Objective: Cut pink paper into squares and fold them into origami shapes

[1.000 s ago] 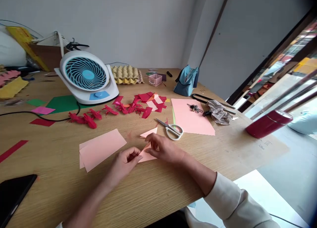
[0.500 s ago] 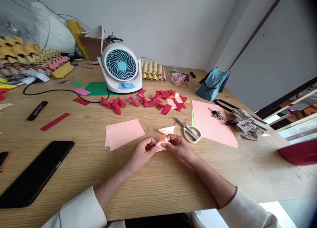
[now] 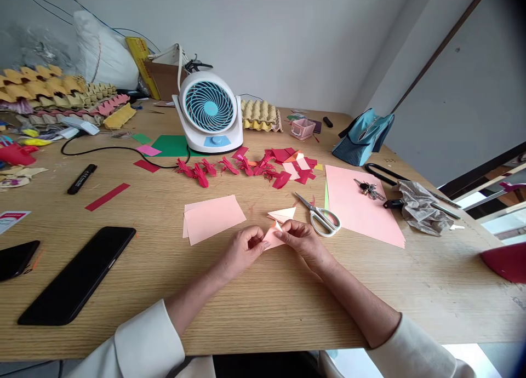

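Note:
Between both hands is a small piece of folded pink paper (image 3: 273, 236), held just above the wooden table. My left hand (image 3: 249, 245) pinches its left side between thumb and fingers. At the upper right of the piece, my right hand (image 3: 303, 240) pinches near the raised tip. Right behind the hands lies a folded pale paper triangle (image 3: 281, 214). White-handled scissors (image 3: 324, 221) rest to the right of it, blades pointing away to the left. To the left lie two or so pink paper rectangles (image 3: 216, 218), overlapping.
Red paper pieces (image 3: 200, 175) lie in a row before a white fan (image 3: 210, 112). Keys (image 3: 370, 189) sit on large pink sheets (image 3: 361, 219) at right, near crumpled grey paper (image 3: 423, 205). A black tablet-like device (image 3: 78, 276) and a marker (image 3: 82, 179) are at left.
The view has shifted, so the table's things appear farther right. Both hands still pinch the pink paper; the orange inner side at its tip shows less now.

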Motion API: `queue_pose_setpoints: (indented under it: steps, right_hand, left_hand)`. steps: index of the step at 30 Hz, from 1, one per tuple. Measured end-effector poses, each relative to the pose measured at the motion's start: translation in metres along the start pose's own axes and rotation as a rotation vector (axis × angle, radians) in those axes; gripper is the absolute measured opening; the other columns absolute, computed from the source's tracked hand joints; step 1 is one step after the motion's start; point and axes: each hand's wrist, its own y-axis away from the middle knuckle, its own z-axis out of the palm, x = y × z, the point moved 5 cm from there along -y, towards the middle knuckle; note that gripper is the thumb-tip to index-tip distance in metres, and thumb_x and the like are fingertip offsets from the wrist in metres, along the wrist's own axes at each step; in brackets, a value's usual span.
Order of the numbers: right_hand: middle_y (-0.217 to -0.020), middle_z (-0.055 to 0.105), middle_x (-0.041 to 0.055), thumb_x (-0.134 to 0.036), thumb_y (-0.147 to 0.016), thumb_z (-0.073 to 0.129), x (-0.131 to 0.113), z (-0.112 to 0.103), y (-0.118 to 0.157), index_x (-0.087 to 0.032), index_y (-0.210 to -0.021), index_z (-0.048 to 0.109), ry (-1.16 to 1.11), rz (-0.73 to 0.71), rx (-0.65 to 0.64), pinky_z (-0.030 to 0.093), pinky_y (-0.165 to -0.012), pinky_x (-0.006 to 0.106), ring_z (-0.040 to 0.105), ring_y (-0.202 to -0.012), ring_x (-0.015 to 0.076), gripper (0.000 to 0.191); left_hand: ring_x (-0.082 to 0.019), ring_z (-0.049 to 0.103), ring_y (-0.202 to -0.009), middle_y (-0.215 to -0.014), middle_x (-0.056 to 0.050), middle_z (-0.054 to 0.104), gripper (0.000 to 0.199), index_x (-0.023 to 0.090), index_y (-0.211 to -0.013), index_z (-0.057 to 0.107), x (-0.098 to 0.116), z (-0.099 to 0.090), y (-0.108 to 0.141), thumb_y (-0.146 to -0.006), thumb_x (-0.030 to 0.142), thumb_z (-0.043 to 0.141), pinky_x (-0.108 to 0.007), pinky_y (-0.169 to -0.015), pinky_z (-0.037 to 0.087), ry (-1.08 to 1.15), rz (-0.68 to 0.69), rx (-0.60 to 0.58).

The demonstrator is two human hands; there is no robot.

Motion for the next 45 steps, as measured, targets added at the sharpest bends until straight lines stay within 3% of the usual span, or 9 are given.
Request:
queue_pose_setpoints:
  steps: [7, 12, 17, 28, 34, 40, 45]
  right_hand:
    - [-0.064, 0.06, -0.0025, -0.049, -0.065, 0.08, -0.001, 0.006, 0.003, -0.017, -0.063, 0.061, -0.016, -0.007, -0.008, 0.036, -0.062, 0.026, 0.048, -0.061, 0.01, 0.037]
    - [-0.066, 0.063, -0.0017, -0.046, -0.064, 0.082, 0.001, 0.009, 0.003, -0.018, -0.064, 0.061, -0.065, 0.002, -0.008, 0.04, -0.065, 0.027, 0.052, -0.062, 0.0112, 0.035]
    - [-0.066, 0.063, -0.002, -0.047, -0.063, 0.083, 0.003, 0.011, 0.003, -0.018, -0.064, 0.061, -0.091, 0.005, -0.018, 0.041, -0.066, 0.027, 0.053, -0.063, 0.0115, 0.036]
    - [-0.067, 0.066, -0.0016, -0.044, -0.063, 0.084, 0.001, 0.014, 0.005, -0.019, -0.065, 0.065, -0.143, 0.021, -0.031, 0.04, -0.07, 0.027, 0.055, -0.066, 0.0124, 0.032]
    - [-0.065, 0.061, -0.0027, -0.043, -0.065, 0.083, 0.003, 0.013, 0.006, -0.02, -0.065, 0.064, -0.156, 0.007, -0.018, 0.041, -0.07, 0.028, 0.054, -0.067, 0.0129, 0.03]
    - [-0.07, 0.064, -0.0019, -0.044, -0.063, 0.083, 0.005, 0.016, 0.005, -0.019, -0.07, 0.065, -0.086, 0.051, -0.093, 0.042, -0.069, 0.028, 0.055, -0.066, 0.0124, 0.032]
    - [-0.067, 0.063, -0.0009, -0.045, -0.064, 0.082, 0.005, 0.015, 0.004, -0.018, -0.066, 0.066, -0.048, 0.006, -0.036, 0.041, -0.065, 0.028, 0.053, -0.064, 0.0124, 0.031]
  left_hand:
    - [-0.013, 0.051, -0.066, -0.07, 0.001, 0.059, 0.014, 0.015, -0.077, 0.06, -0.007, 0.004, -0.001, -0.08, 0.03, 0.06, -0.024, -0.062, 0.04, 0.075, 0.023, 0.007]
    - [-0.011, 0.046, -0.061, -0.063, 0.002, 0.052, 0.022, 0.015, -0.07, 0.058, -0.008, 0.005, 0.0, -0.081, 0.033, 0.06, -0.023, -0.059, 0.038, 0.041, 0.009, 0.023]
    - [-0.011, 0.048, -0.063, -0.066, 0.001, 0.055, 0.023, 0.014, -0.076, 0.062, -0.007, 0.007, 0.0, -0.082, 0.036, 0.06, -0.023, -0.059, 0.039, 0.097, 0.018, -0.005]
    - [-0.008, 0.035, -0.057, -0.058, 0.004, 0.034, 0.04, 0.016, -0.058, 0.046, -0.011, 0.008, -0.001, -0.078, 0.044, 0.066, -0.021, -0.053, 0.033, 0.174, 0.017, -0.004]
    - [-0.008, 0.033, -0.057, -0.059, 0.004, 0.034, 0.039, 0.016, -0.059, 0.045, -0.004, 0.006, -0.001, -0.08, 0.044, 0.063, -0.021, -0.051, 0.026, 0.149, 0.035, -0.02]
    - [-0.008, 0.032, -0.053, -0.055, 0.005, 0.036, 0.039, 0.016, -0.057, 0.045, -0.003, 0.005, 0.0, -0.079, 0.044, 0.062, -0.021, -0.048, 0.023, 0.032, 0.021, -0.009]
    - [-0.007, 0.03, -0.052, -0.054, 0.005, 0.033, 0.042, 0.017, -0.054, 0.04, -0.003, 0.005, -0.001, -0.079, 0.044, 0.06, -0.022, -0.048, 0.022, -0.003, 0.016, 0.01]
